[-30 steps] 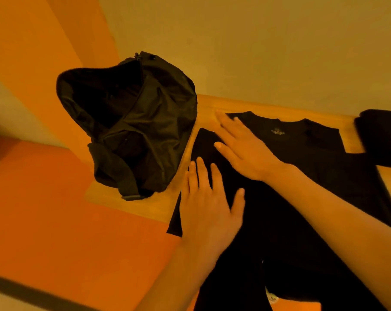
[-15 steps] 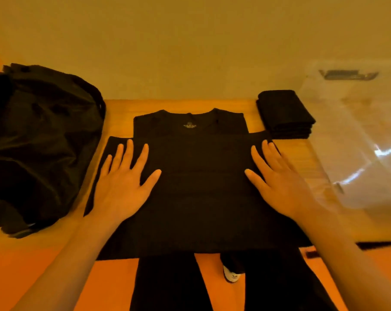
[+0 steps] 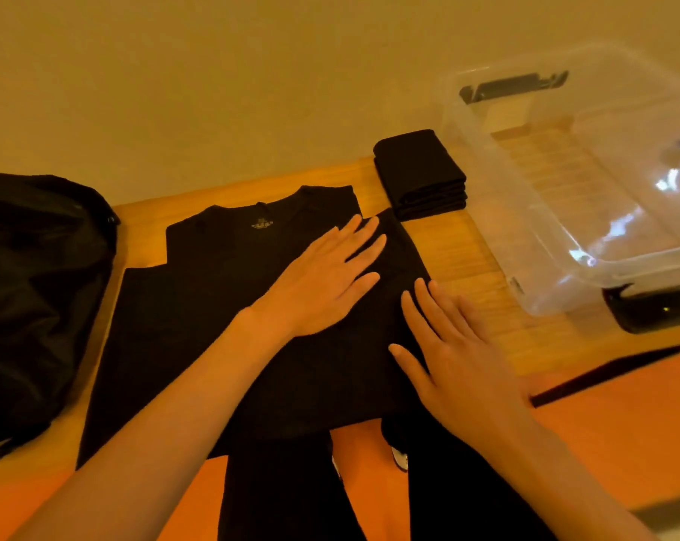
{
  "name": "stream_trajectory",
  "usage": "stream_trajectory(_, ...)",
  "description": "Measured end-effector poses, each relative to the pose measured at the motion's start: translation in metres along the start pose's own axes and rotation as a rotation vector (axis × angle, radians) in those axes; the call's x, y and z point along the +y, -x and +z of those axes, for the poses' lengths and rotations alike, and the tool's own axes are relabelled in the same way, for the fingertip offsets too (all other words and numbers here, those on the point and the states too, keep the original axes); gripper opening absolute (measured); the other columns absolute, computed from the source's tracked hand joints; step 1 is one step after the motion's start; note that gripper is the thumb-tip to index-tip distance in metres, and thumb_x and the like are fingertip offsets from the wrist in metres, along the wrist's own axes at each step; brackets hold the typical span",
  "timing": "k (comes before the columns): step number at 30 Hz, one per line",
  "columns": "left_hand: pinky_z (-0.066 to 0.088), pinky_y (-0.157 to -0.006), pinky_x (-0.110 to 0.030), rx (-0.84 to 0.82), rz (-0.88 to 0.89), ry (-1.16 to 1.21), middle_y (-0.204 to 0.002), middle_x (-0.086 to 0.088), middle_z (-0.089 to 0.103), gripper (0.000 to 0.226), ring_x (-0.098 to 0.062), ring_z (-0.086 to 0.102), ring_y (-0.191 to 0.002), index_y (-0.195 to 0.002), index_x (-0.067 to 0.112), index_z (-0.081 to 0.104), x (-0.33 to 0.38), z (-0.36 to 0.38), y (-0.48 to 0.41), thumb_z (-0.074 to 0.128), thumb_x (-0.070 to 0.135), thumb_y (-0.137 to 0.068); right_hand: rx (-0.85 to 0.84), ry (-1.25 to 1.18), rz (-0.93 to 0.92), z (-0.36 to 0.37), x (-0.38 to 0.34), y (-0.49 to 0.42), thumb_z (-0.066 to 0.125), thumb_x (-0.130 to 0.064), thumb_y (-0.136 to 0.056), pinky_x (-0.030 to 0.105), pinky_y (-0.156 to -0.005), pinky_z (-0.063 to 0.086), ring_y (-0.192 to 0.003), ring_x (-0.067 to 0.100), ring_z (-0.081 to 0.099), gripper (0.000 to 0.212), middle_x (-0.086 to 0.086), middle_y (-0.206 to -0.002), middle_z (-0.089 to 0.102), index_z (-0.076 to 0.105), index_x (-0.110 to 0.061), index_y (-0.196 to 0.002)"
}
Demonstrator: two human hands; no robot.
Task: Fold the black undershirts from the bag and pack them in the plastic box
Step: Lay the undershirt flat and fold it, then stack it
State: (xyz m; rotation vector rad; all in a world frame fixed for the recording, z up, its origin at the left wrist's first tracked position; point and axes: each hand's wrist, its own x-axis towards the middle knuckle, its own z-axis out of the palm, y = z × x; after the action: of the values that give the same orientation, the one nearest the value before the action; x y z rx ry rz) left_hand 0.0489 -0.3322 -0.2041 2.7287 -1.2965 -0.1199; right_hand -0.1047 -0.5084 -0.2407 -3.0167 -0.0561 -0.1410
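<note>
A black undershirt (image 3: 198,314) lies flat on the wooden table (image 3: 471,267), collar toward the wall. My left hand (image 3: 322,279) rests flat on its right half, fingers straight and pointing at the right sleeve. My right hand (image 3: 451,353) lies flat on the shirt's right edge, partly on the table. A stack of folded black undershirts (image 3: 420,173) sits just beyond the shirt's right sleeve. The clear plastic box (image 3: 588,197) stands at the right with nothing in it. The black bag (image 3: 38,290) slumps at the left edge.
The table backs onto a beige wall. Its front edge runs just under the shirt's hem, with an orange floor below and my dark trouser legs (image 3: 291,493) there. A black latch (image 3: 513,85) sits on the box's far end.
My left hand has crossed from the shirt's left side to its right half. My right hand has stayed at the right edge. The view has swung to the right, showing more of the box.
</note>
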Motion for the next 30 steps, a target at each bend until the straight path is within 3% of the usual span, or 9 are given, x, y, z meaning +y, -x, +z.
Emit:
stream_trajectory(5,-0.003,-0.126,-0.030,-0.125,0.073,-0.107,-0.170,-0.002,-0.003,0.069,-0.013,-0.007,-0.156,-0.163,0.018,0.006,-0.004,0.009,-0.036,0.024,0.053,-0.106,-0.032,0.005,0.004,-0.001,0.000,0.009,0.007,-0.060,-0.104,0.050,-0.123,0.021,-0.156,0.023,0.009,0.074,0.009,-0.166,0.019,0.025,-0.012,-0.158)
stream_trajectory(11,0.012,-0.126,-0.031,0.035,0.088,-0.069,-0.166,-0.007,0.022,0.061,-0.019,0.018,-0.153,-0.146,0.008,0.043,0.004,0.011,-0.030,0.044,0.051,-0.102,-0.039,-0.005,-0.045,-0.001,0.004,0.017,0.009,-0.062,-0.104,0.050,-0.123,0.019,-0.156,0.023,0.009,0.075,0.009,-0.166,0.020,0.025,-0.012,-0.158)
stream_trajectory(14,0.020,-0.122,-0.032,0.153,0.138,-0.106,-0.161,-0.009,0.033,0.057,-0.023,0.029,-0.149,-0.145,0.008,0.046,0.010,0.007,-0.030,0.047,0.044,-0.101,-0.052,-0.012,-0.048,-0.003,0.004,0.017,0.007,-0.063,-0.104,0.052,-0.122,0.022,-0.155,0.024,0.010,0.077,0.010,-0.166,0.020,0.026,-0.011,-0.158)
stream_trajectory(16,0.022,-0.124,-0.037,0.133,0.228,-0.119,-0.160,-0.009,0.036,0.059,-0.022,0.030,-0.149,-0.150,0.008,0.043,0.011,0.008,-0.033,0.040,0.044,-0.103,-0.060,-0.017,-0.039,-0.003,0.003,0.015,0.008,-0.063,-0.104,0.052,-0.122,0.022,-0.156,0.025,0.008,0.078,0.011,-0.166,0.019,0.024,-0.011,-0.159)
stream_trajectory(20,0.011,-0.128,-0.038,-0.083,0.252,-0.072,-0.170,-0.002,0.012,0.067,-0.013,0.005,-0.156,-0.162,0.018,0.019,0.006,0.015,-0.041,0.022,0.054,-0.105,-0.064,-0.026,-0.017,-0.003,0.000,0.016,0.007,-0.064,-0.103,0.052,-0.123,0.021,-0.156,0.025,0.008,0.078,0.012,-0.166,0.018,0.023,-0.011,-0.159)
stream_trajectory(22,0.005,-0.128,-0.036,-0.113,0.243,-0.070,-0.171,0.001,0.000,0.070,-0.010,-0.006,-0.156,-0.163,0.022,0.009,0.003,0.017,-0.045,0.021,0.059,-0.105,-0.063,-0.032,-0.012,-0.004,0.000,0.017,0.006,-0.064,-0.103,0.052,-0.123,0.021,-0.156,0.025,0.007,0.079,0.012,-0.166,0.018,0.022,-0.011,-0.159)
stream_trajectory(25,0.002,-0.128,-0.033,-0.102,0.246,-0.086,-0.171,0.001,-0.002,0.071,-0.010,-0.007,-0.156,-0.163,0.027,0.007,0.000,0.018,-0.050,0.027,0.062,-0.104,-0.066,-0.033,-0.011,-0.004,0.001,0.019,0.005,-0.065,-0.103,0.052,-0.123,0.020,-0.156,0.025,0.006,0.079,0.012,-0.167,0.017,0.021,-0.012,-0.160)
stream_trajectory(30,0.005,-0.128,-0.040,-0.067,0.247,-0.122,-0.171,0.000,-0.002,0.068,-0.015,-0.003,-0.157,-0.161,0.039,0.009,-0.005,0.019,-0.051,0.025,0.068,-0.102,-0.073,-0.026,-0.023,-0.004,0.003,0.027,0.010,-0.067,-0.103,0.051,-0.123,0.017,-0.156,0.025,0.007,0.079,0.011,-0.166,0.017,0.023,-0.013,-0.159)
